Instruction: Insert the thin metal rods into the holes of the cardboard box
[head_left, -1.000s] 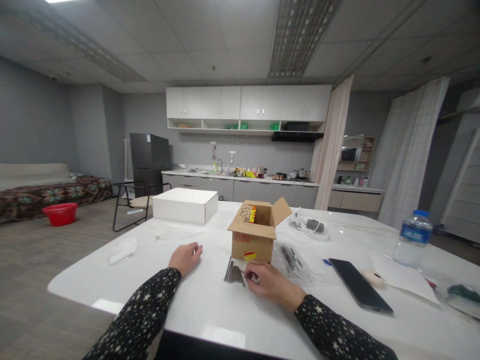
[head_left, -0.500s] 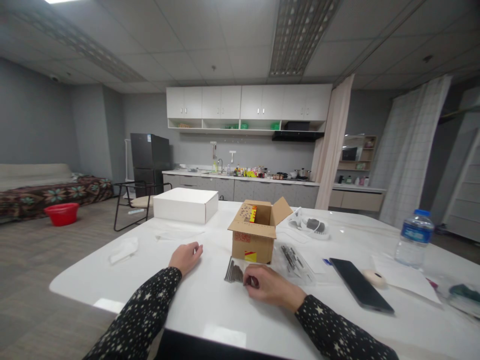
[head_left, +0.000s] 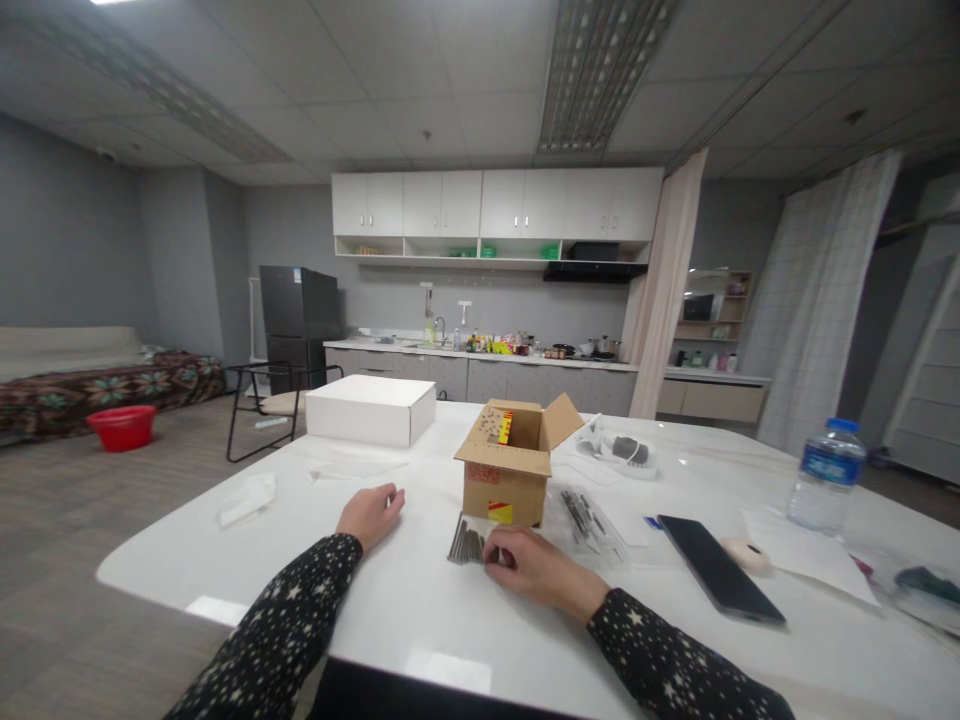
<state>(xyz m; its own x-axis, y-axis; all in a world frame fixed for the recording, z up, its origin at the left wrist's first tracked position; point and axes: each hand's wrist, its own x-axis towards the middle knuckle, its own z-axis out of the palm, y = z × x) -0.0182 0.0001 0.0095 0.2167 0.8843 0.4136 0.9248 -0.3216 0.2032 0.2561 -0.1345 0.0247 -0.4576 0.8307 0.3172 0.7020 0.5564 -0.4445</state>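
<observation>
My left hand (head_left: 370, 516) rests on the white table with its fingers loosely bent and holds nothing visible. In front of the carton, my right hand (head_left: 529, 565) has thumb and fingers curled together. Its fingertips are at the right end of a row of slim grey metal rods (head_left: 466, 540), and what they pinch is hidden. The rods lie side by side, just before an open cardboard box (head_left: 504, 490) with raised flaps and a yellow-red label. Beside the box, to the right, lies a clear plastic bag (head_left: 589, 522) with more dark slim pieces in it.
A closed white box (head_left: 360, 410) stands behind my left hand, with crumpled white tissue (head_left: 247, 500) to its left. On the right are a black phone (head_left: 720, 568), a beige rounded object (head_left: 747, 555), a water bottle (head_left: 827, 480) and white straps with a grey pad (head_left: 631, 452).
Very little differs. My right hand has shifted slightly at the end of the rod row, and the view has moved a touch. My left hand stays in place.
</observation>
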